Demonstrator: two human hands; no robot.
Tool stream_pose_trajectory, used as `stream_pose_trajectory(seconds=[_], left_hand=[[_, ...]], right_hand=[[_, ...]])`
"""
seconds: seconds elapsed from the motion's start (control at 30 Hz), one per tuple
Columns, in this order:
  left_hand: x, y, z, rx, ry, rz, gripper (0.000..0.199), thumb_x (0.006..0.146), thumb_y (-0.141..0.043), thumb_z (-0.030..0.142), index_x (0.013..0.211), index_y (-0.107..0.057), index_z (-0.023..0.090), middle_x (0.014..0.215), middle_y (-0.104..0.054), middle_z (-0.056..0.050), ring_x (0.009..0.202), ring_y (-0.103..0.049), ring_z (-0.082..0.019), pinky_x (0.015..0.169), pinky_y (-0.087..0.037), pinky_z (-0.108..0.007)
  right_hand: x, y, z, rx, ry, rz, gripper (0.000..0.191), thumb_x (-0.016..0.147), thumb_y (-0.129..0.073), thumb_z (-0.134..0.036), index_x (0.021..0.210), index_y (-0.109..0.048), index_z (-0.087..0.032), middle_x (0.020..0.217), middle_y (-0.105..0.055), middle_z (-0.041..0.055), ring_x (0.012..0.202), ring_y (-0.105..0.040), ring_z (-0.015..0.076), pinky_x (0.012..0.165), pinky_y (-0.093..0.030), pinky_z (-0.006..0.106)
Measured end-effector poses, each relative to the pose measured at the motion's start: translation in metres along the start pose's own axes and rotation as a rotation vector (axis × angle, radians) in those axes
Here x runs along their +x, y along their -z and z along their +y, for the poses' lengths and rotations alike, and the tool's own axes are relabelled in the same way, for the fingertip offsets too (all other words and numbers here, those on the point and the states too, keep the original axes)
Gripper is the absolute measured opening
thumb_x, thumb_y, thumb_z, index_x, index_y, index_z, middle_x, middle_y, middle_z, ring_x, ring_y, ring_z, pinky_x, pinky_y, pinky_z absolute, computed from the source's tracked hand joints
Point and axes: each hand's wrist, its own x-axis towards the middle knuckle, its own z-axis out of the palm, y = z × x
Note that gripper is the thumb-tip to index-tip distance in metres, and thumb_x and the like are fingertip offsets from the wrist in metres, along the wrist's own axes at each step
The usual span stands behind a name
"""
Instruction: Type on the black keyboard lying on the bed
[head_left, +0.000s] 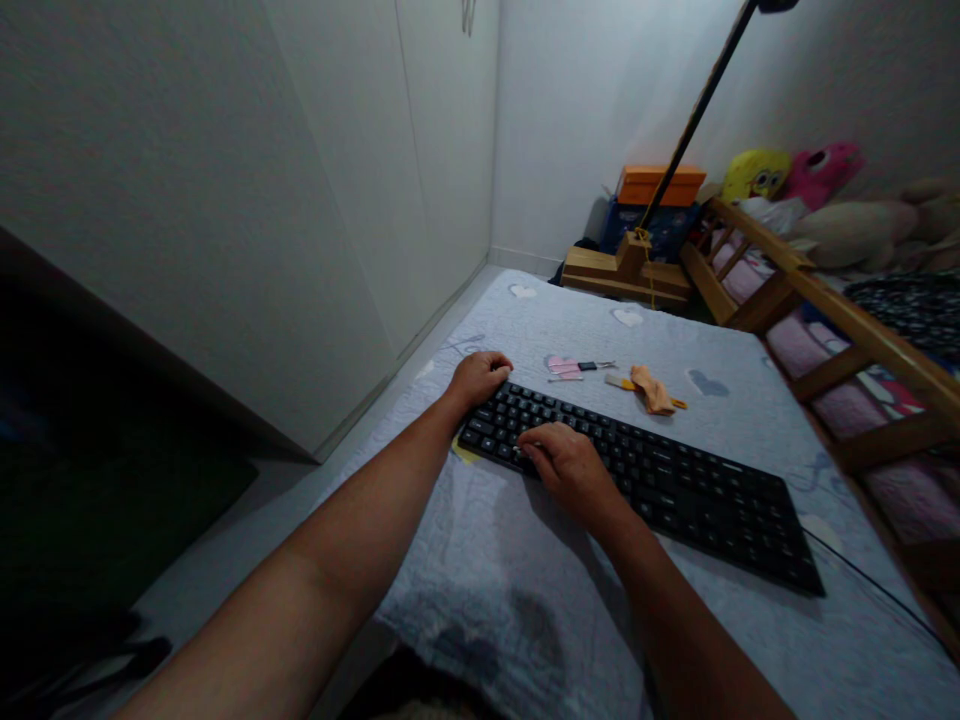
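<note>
A black keyboard (697, 490) lies at a slant on the pale blue quilted cloth, its cable leaving from the right end. My left hand (478, 377) rests at the keyboard's far left corner, fingers curled over the edge. Over the keys near the left front edge is my right hand (562, 457), its fingers pinched together on something small and pale that I cannot make out. Behind the keyboard lie a thin tool with a dark grip (589, 367), a small stick (565, 379) and an orange cloth (651, 390) on a yellow-handled brush (619, 382).
The cloth-covered table (480, 540) has a yellow piece (465, 452) under the keyboard's left end. A white cabinet (360, 150) stands on the left. Behind are a wooden stand (600, 268) with a black pole and an orange box (660, 186). A wooden bed rail (862, 310) runs along the right.
</note>
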Motion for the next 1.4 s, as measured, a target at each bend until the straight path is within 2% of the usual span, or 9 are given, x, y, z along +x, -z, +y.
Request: stream_pose_trajectory(seconds=[1.4], left_hand=[[0.0006,-0.0003,-0.0005,-0.012,0.004,0.003,0.025,0.084,-0.06,0.026,0.094,-0.081,0.019,0.098,-0.081,-0.005,0.092,-0.073,-0.022,0.092,-0.055,-0.032]], right_hand=[[0.0041,-0.0086,-0.0026,0.031,0.035,0.002,0.021,0.098,-0.061,-0.012,0.1,-0.08,-0.022,0.095,-0.079,0.0062,0.089,-0.068,0.0201,0.084,-0.053,0.032]])
